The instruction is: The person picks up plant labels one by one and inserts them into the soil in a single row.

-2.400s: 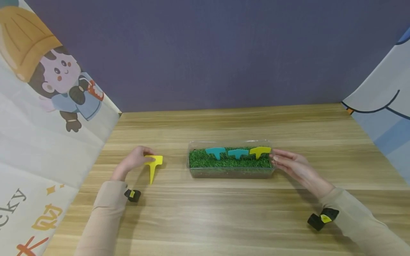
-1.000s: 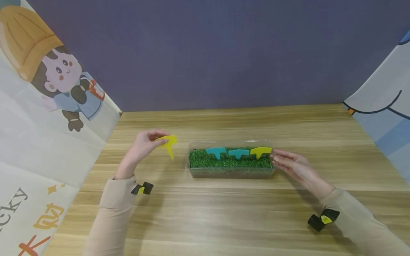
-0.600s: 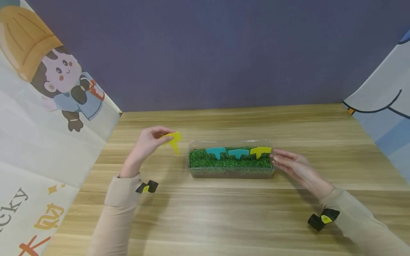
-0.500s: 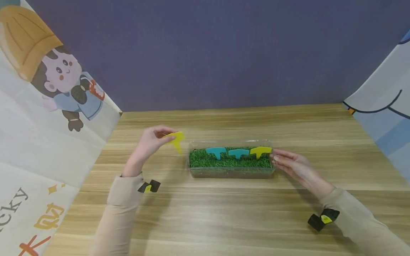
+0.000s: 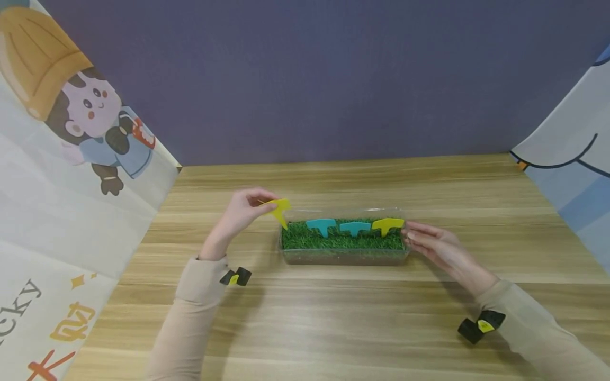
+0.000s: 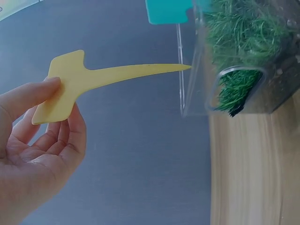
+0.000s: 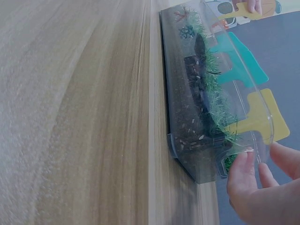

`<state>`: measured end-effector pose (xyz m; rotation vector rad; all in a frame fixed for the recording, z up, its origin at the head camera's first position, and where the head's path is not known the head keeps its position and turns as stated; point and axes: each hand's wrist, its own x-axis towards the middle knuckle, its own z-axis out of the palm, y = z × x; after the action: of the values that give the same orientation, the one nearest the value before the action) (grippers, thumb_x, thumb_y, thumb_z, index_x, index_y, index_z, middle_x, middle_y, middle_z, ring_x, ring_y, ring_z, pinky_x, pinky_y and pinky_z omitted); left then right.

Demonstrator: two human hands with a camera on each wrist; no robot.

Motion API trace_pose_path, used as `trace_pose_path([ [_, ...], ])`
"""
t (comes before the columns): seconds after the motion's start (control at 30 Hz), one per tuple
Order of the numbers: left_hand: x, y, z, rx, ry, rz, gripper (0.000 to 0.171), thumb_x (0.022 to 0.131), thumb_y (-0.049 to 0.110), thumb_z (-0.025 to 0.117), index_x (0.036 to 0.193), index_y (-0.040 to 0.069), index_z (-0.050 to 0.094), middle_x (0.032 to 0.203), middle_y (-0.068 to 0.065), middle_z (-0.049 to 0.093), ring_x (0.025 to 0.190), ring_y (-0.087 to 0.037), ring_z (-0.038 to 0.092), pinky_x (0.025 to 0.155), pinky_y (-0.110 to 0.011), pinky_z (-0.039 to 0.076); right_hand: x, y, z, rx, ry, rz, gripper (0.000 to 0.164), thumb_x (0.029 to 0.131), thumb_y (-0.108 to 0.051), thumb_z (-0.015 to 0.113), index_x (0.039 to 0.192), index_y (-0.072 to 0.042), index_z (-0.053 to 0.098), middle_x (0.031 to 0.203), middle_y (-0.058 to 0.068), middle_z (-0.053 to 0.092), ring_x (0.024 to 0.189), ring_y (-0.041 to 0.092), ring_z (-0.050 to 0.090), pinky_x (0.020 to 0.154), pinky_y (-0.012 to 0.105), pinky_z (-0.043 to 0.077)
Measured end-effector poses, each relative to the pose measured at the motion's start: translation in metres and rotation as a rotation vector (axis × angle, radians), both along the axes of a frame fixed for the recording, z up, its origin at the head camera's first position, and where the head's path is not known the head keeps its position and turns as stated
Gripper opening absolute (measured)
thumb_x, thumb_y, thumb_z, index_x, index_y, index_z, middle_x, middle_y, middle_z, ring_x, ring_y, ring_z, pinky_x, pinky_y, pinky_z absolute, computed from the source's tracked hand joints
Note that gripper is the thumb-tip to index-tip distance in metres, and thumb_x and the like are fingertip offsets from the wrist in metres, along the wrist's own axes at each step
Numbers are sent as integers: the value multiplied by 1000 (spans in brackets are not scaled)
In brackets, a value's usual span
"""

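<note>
My left hand [image 5: 245,211] pinches a yellow T-shaped plant label [image 6: 70,86] by its wide head, thumb on the near face. Its pointed stem leans down over the left end of a clear plastic box [image 5: 345,258] filled with dark soil and green artificial grass [image 5: 305,241]. Two blue plant labels [image 5: 321,226] and another yellow plant label [image 7: 262,117] stand upright in the grass. At the box's right end, my right hand [image 5: 440,248] holds the end wall near the rim between thumb and fingers.
The box stands on a wood-grain table [image 5: 333,317], with a dark blue-grey wall [image 5: 333,79] behind it. Printed cartoon sheets [image 5: 95,111] flank the table on both sides. Each wrist wears a small black camera [image 5: 481,325].
My left hand has lifted the yellow plant label from low at the left and carried it rightward to the box's left end. The right hand and the box have stayed put.
</note>
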<state>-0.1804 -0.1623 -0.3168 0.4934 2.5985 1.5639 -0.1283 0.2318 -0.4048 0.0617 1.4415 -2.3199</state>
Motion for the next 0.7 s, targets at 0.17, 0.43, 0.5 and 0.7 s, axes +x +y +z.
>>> trace_pose_path([
  [0.17,-3,4,-6,-3,-4,-18,23,79,2,62,101,-7,61,100,-17,61,79,-12,58,72,-24,50,0,0,0,3,2,5,25,85,2,53,100,-16,63,100,2,64,94,13,59,87,24,44],
  [0.43,-6,8,-14,-37,-29,-35,22,80,5,62,100,-4,63,98,-15,62,81,-18,58,73,-28,50,0,1,-2,20,22,19,25,86,1,53,100,-17,63,100,1,64,94,12,59,86,23,45],
  [0.5,-6,9,-16,-44,-26,-38,21,80,5,62,100,-3,63,98,-14,62,82,-19,58,74,-29,50,0,1,-2,24,28,20,24,86,1,53,100,-17,63,100,1,64,94,12,59,86,23,45],
  [0.7,-8,10,-19,-65,-25,-46,20,81,6,62,99,-1,64,98,-12,61,85,-21,57,75,-29,50,0,1,-2,32,43,22,24,86,0,52,100,-17,62,100,2,64,93,13,59,86,23,45],
])
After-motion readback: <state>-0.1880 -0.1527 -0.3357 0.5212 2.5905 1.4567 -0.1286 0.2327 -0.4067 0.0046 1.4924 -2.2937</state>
